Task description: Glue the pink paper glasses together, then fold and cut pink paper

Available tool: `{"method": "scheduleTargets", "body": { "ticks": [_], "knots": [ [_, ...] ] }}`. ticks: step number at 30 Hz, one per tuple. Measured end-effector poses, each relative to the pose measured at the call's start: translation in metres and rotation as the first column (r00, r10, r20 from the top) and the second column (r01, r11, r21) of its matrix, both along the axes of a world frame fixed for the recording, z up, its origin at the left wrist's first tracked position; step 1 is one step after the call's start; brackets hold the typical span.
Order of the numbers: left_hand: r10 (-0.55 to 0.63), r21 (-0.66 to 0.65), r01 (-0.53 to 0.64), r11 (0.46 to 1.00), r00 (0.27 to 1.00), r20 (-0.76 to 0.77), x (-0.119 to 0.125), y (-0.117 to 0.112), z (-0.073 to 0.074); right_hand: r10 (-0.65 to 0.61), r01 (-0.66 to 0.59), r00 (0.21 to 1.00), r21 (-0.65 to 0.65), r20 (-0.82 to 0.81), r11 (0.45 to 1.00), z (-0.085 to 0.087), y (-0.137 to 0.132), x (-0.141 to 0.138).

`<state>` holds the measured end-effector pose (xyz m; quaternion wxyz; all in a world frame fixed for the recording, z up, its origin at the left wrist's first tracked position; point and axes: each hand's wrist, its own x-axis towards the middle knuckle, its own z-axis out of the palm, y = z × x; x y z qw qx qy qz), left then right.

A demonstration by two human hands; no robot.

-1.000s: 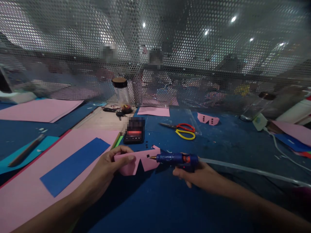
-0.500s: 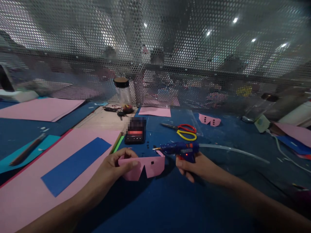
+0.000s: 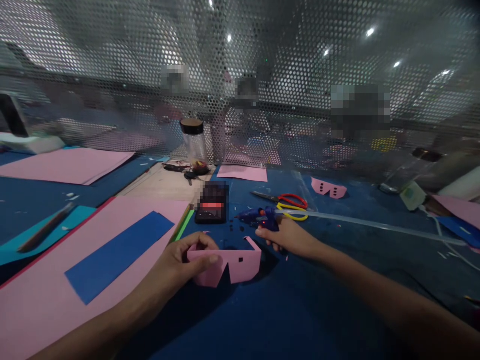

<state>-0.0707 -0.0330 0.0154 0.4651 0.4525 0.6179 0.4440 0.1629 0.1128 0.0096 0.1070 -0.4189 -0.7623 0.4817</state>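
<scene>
Pinched between the thumb and fingers of my left hand (image 3: pixel 197 257) is a pair of pink paper glasses (image 3: pixel 245 270), held upright just over the blue table. One small black square shows on its right half, and a folded arm reaches back at the right end. My right hand (image 3: pixel 283 235) grips a blue glue gun (image 3: pixel 258 215), its tip pointing left and a long clear glue stick (image 3: pixel 360 222) trailing from its back. Small black squares (image 3: pixel 242 229) lie below the gun's nozzle. Behind the gun rest scissors (image 3: pixel 292 202) with one red and one yellow handle.
A phone (image 3: pixel 212 202) lies beyond the glasses, with a black-lidded jar (image 3: pixel 194 145) farther back. Another pink paper pair of glasses (image 3: pixel 329 188) stands at the right rear. Pink sheets (image 3: pixel 33 310) and a blue strip (image 3: pixel 120 255) cover the left. A perforated metal screen (image 3: pixel 292 65) closes off the back.
My right hand has drawn the glue gun back and to the left, away from the paper glasses toward the scissors. The glasses sit slightly lower and farther right in view.
</scene>
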Motion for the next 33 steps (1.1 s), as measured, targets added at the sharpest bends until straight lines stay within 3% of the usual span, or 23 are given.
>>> {"method": "scheduleTargets", "body": {
  "ticks": [10, 33],
  "knots": [
    [0.021, 0.014, -0.02, 1.0, 1.0, -0.013, 0.001, 0.0004, 0.0002, 0.066, -0.068, 0.997, 0.057, 0.036, 0.996, -0.0017, 0.0006, -0.0037],
    [-0.016, -0.007, 0.016, 1.0, 1.0, -0.018, -0.0022, 0.0011, -0.0022, 0.019, -0.024, 0.997, 0.069, 0.072, 0.997, -0.0067, 0.0015, -0.0081]
  ]
}}
